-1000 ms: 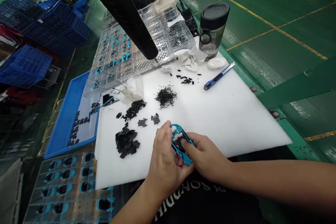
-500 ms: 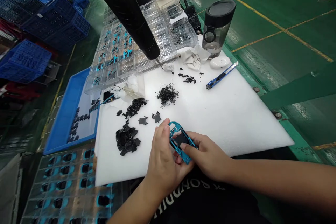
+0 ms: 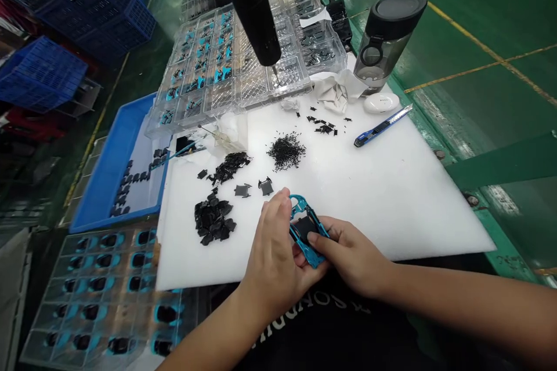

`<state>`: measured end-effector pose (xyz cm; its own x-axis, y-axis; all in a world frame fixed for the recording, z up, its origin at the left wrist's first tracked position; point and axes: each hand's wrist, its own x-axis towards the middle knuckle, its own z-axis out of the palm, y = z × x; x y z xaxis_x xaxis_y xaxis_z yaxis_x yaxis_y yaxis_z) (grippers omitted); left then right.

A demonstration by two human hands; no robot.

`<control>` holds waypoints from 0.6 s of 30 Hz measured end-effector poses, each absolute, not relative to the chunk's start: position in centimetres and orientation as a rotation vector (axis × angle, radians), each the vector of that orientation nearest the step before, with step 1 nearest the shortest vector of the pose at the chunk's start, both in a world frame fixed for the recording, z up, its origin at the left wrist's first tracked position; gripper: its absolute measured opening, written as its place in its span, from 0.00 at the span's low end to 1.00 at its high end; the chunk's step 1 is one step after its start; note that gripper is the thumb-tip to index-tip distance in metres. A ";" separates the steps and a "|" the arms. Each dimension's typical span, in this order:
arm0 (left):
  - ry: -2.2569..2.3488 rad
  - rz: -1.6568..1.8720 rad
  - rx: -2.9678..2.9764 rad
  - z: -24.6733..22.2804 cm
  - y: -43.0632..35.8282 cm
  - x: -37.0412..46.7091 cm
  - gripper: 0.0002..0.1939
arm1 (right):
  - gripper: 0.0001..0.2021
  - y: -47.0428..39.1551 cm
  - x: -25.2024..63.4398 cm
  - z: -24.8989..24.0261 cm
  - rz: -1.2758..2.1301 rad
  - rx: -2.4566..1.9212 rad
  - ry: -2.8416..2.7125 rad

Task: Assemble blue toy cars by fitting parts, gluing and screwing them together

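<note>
A blue plastic toy car body (image 3: pixel 312 255) with a dark flat plate (image 3: pixel 303 226) set inside is held tilted above the front of the white foam board. My left hand (image 3: pixel 272 249) supports it from the left and below, fingers upright along its side. From the right, my right hand (image 3: pixel 352 249) grips it, the thumb pressed on the dark plate. Two loose dark plates, one of them a small plate with prongs (image 3: pixel 265 186), lie just beyond my left hand. Behind them is a heap of tiny black screws (image 3: pixel 286 151). Some fingers are hidden under the body.
A black electric screwdriver (image 3: pixel 263 29) hangs over the board (image 3: pixel 413 203). Black part piles (image 3: pixel 213 220) lie left. A utility knife (image 3: pixel 383 126), white case (image 3: pixel 381 103) and bottle (image 3: pixel 389 40) stand right. Clear compartment trays (image 3: pixel 217 81) fill the back; a blue bin (image 3: pixel 93 203) sits left.
The view has shifted, so the board's contents and the hands sit slightly further right in the picture. Both hands keep nearly the same hold on the blue toy car body.
</note>
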<state>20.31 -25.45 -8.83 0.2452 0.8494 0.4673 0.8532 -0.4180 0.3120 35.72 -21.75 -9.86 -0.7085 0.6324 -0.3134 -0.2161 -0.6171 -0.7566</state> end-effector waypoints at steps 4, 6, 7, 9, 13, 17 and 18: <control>-1.675 -0.943 -2.485 -9.0 -25.4 20.4 0.48 | 0.12 -21.8 35.8 -10.0 2.301 -0.796 -1.015; -1.679 -0.949 -2.481 -9.1 -25.5 20.4 0.48 | 0.12 -21.8 35.8 -10.0 2.298 -0.791 -1.022; -1.680 -0.950 -2.481 -9.1 -25.5 20.4 0.48 | 0.12 -21.8 35.8 -10.0 2.303 -0.794 -1.020; -1.681 -0.955 -2.489 -9.1 -25.5 20.3 0.48 | 0.11 -21.8 35.8 -10.0 2.316 -0.807 -1.004; -1.687 -0.960 -2.510 -9.0 -25.4 20.2 0.49 | 0.11 -21.8 35.7 -10.0 2.314 -0.841 -0.979; -1.657 -0.975 -2.509 -9.1 -25.4 20.3 0.49 | 0.13 -21.9 35.7 -9.9 2.283 -0.840 -0.995; -1.645 -0.979 -2.507 -9.2 -25.4 20.4 0.49 | 0.14 -21.9 35.7 -9.9 2.277 -0.837 -0.993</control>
<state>20.40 -25.42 -9.16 0.2638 0.8328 0.4866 0.8250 -0.4562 0.3335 35.73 -21.88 -9.89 -0.6769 0.6579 -0.3300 -0.2059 -0.5997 -0.7733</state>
